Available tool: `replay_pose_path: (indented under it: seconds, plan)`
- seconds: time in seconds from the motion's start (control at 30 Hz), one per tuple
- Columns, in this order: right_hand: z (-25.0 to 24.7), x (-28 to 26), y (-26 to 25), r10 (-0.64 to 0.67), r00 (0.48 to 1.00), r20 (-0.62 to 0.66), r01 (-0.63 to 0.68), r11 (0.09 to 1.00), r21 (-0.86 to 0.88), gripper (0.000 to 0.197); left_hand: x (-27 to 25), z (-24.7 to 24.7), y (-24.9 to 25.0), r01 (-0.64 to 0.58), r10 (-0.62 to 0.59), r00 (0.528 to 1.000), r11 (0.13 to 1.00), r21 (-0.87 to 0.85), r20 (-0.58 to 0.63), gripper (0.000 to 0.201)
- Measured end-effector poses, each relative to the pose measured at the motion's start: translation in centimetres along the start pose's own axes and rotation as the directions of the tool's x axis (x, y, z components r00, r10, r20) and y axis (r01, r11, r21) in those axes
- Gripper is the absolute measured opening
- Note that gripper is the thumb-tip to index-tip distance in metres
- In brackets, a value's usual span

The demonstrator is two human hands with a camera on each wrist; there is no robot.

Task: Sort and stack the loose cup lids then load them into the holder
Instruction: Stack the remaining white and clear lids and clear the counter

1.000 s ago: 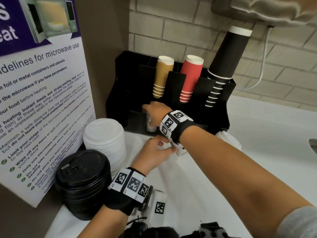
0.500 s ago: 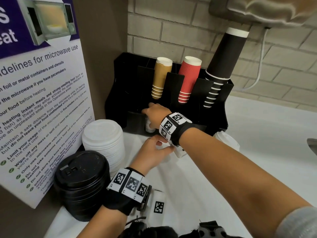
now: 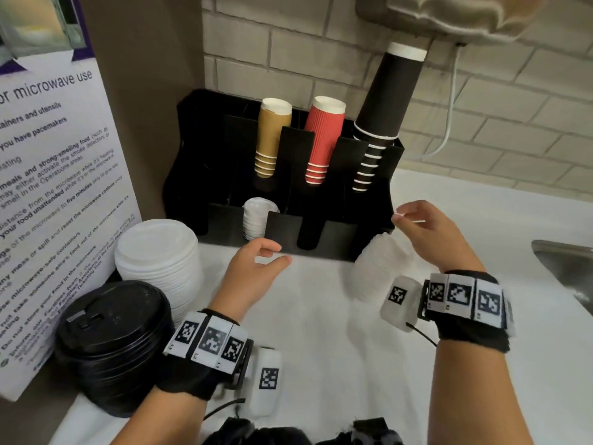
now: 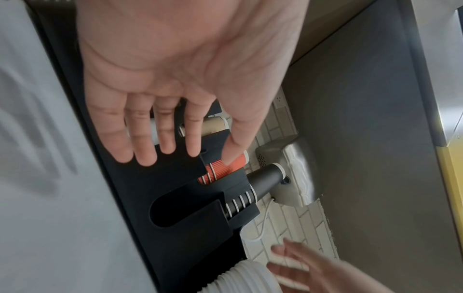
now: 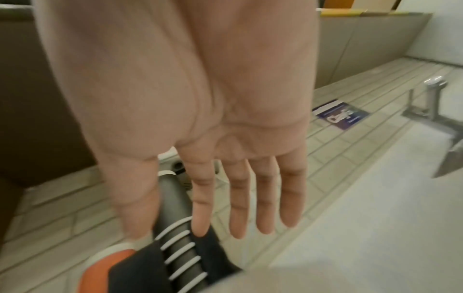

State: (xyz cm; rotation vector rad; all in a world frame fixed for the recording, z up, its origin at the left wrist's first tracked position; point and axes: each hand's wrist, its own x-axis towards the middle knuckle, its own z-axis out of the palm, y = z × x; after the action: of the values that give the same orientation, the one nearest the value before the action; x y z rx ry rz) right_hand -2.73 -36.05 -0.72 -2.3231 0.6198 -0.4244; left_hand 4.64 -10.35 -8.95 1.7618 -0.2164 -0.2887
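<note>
The black holder (image 3: 346, 155) stands against the brick wall with cups in its back slots. A short stack of small white lids (image 3: 256, 216) sits in its front left slot; the slot to the right (image 3: 309, 234) looks dark and unfilled. My left hand (image 3: 279, 254) hovers open just in front of the holder, holding nothing; its fingers (image 4: 148, 154) are straight. My right hand (image 3: 405, 219) is open too, fingers (image 5: 265, 222) straight, above a white lid stack (image 3: 382, 264) lying on its side by the holder's right corner.
A tall stack of large white lids (image 3: 158, 258) and a stack of black lids (image 3: 109, 342) stand at the left, next to a microwave poster (image 3: 54, 187). Tan, red (image 3: 322, 139) and black cups (image 3: 382, 101) fill the holder. A sink edge (image 3: 564, 261) is at the right.
My right hand has come out of the holder's front slot, leaving the small white lids there, and moved right. My left hand has drawn back slightly and opened.
</note>
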Motion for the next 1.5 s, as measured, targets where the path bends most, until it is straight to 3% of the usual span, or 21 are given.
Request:
replay_pose_path:
  seconds: [0.1,0.2,0.6,0.73,0.8,0.9,1.0,1.23,1.5]
  plan:
    - [0.5,-1.1,1.7,0.15,0.986,0.074,-0.152,0.988,0.023,0.048,-0.1,-0.2,0.0,-0.014,0.014,1.0,1.0,-0.024,0.0,0.018]
    - [1.2,-1.2,2.5,0.185,0.979,0.089,-0.188,0.982,0.023,0.059,-0.2,0.0,0.0,-0.022,0.023,1.0,0.999,-0.033,0.021,0.016]
    - [2.7,-0.7,3.1,0.166,0.985,0.057,-0.164,0.986,-0.04,0.067,-0.2,0.0,0.0,-0.027,0.029,0.999,0.999,-0.042,0.034,0.016]
    - [1.6,-1.0,1.8,0.089,0.996,-0.008,-0.089,0.996,-0.004,0.063,-0.4,0.0,0.2,-0.091,0.093,0.995,0.994,-0.059,0.032,0.023]
    - [1.6,-1.5,0.0,0.008,1.0,0.012,-0.009,0.996,0.087,0.06,-0.7,0.1,0.6,-0.17,0.175,0.982,0.982,-0.081,0.071,0.038]
    - [3.3,-2.6,-3.4,-0.155,0.966,0.209,0.089,0.952,0.292,0.057,-1.1,0.4,1.3,-0.25,0.284,0.94,0.95,-0.185,0.187,0.072]
    - [5.7,-3.4,-5.9,-0.289,0.87,0.399,0.125,0.913,0.388,0.063,-1.1,0.7,1.4,-0.276,0.353,0.907,0.91,-0.311,0.229,0.088]
    - [6.7,-3.7,-6.8,-0.347,0.794,0.499,0.105,0.887,0.449,0.063,-1.1,0.3,1.0,-0.355,0.429,0.894,0.855,-0.379,0.13,0.083]
    - [5.9,-3.9,-6.7,-0.364,0.792,0.491,0.088,0.862,0.498,0.058,-1.1,0.1,1.1,-0.39,0.437,0.897,0.856,-0.34,0.071,0.077]
